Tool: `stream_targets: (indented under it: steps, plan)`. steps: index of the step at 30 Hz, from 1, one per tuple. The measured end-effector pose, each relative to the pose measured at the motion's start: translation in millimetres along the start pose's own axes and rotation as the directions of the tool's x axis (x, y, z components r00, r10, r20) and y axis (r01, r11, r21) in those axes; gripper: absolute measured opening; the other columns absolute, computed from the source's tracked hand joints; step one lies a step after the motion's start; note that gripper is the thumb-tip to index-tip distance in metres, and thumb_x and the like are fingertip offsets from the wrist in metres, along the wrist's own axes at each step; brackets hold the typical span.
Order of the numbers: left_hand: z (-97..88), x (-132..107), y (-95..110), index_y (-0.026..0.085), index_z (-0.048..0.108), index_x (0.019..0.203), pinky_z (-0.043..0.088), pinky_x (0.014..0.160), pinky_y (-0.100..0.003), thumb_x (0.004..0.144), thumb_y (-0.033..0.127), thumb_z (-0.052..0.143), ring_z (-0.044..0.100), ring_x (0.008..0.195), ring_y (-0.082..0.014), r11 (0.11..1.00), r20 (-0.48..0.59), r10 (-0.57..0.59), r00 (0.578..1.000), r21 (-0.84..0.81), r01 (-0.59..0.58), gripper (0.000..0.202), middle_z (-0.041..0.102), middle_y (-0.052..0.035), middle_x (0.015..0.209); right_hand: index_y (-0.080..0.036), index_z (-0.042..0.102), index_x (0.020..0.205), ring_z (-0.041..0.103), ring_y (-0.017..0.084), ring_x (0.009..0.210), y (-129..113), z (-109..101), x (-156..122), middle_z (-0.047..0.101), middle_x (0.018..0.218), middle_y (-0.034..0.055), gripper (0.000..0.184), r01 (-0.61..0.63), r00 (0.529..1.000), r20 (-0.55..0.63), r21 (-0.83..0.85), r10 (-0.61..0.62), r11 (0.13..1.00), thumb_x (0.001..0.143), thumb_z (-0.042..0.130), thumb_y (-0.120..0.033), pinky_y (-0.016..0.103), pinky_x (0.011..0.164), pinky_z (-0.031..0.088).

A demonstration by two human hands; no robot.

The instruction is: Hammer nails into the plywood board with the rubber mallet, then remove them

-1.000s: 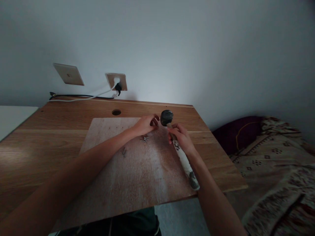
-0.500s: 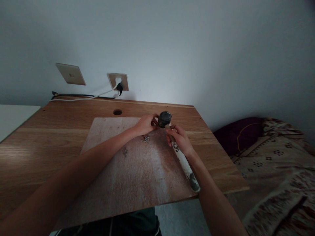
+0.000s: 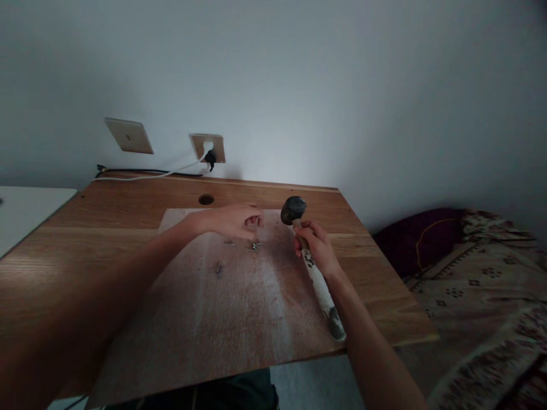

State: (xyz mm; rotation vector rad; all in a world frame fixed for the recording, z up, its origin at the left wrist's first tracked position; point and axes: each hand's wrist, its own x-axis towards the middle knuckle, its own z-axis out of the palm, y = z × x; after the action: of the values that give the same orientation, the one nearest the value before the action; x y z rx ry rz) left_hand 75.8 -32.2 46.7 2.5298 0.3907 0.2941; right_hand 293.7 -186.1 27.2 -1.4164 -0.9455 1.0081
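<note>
Gripping a mallet (image 3: 317, 278) over the right side of a board (image 3: 239, 319), right hand (image 3: 318, 247) wrapped around the handle near the black head, left hand (image 3: 233, 221) half-curled farther left, anything pinched unclear, loose nails (image 3: 254, 247) just nearer, wooden tabletop (image 3: 371, 273) beneath

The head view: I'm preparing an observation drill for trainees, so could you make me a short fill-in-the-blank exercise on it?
1. The person's ____ hand grips the mallet.
2. The small metal fasteners lie on the board, to the picture's ____ of the mallet.
3. Mounted on the wall are ____ plates.
4. In shade, the mallet head is ____ than the mostly white handle.

Missing words: right; left; two; darker.
</note>
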Motion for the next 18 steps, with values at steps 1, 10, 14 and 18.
stream_targets:
  steps: [1,10,14,18]
  plan:
    - [-6.5,-11.8,3.8,0.023,0.072,0.094,0.047,0.075,-0.027,0.07,0.022,0.075,0.064,0.082,-0.018,1.0,0.089,-0.01,0.996,0.02,0.008,0.024,0.069,-0.001,0.094,-0.025,0.051,0.08,0.051,0.011,0.037,0.3,-0.5,0.5,0.057,0.049,-0.0065,0.039,-0.003,1.0,-0.006,0.006,0.003,1.0,0.07,0.076,-0.053,0.022,0.038,0.037]
    - [9.4,-36.2,16.5,0.024,0.067,0.077,0.041,0.069,-0.031,0.073,0.009,0.063,0.061,0.074,-0.0204,0.969,0.077,-0.039,0.996,0.246,0.019,0.016,0.067,-0.0014,0.077,-0.025,0.05,0.078,0.051,0.012,0.037,1.7,0.5,1.9,0.057,0.048,-0.0057,0.038,0.025,1.0,-0.006,-0.005,-0.025,1.0,0.071,0.076,-0.052,0.022,0.038,0.036]
    - [18.2,-2.6,6.6,0.021,0.07,0.084,0.046,0.07,-0.027,0.078,0.008,0.062,0.063,0.071,-0.0155,1.0,-0.114,-0.016,0.993,-0.011,0.015,0.017,0.07,0.0,0.08,-0.025,0.051,0.077,0.051,0.012,0.036,1.2,1.4,1.7,0.057,0.048,-0.006,0.039,0.015,1.0,0.005,-0.013,-0.015,1.0,0.07,0.077,-0.053,0.022,0.038,0.036]
    - [37.9,21.2,-14.0,0.019,0.074,0.087,0.051,0.076,-0.028,0.08,0.009,0.067,0.068,0.077,-0.0156,0.984,-0.349,-0.11,0.931,-0.169,0.053,0.013,0.075,-0.0012,0.085,-0.024,0.051,0.077,0.051,0.011,0.037,0.0,1.7,0.7,0.057,0.049,-0.0057,0.038,0.007,1.0,-0.001,-0.02,-0.007,1.0,0.071,0.076,-0.052,0.022,0.039,0.036]
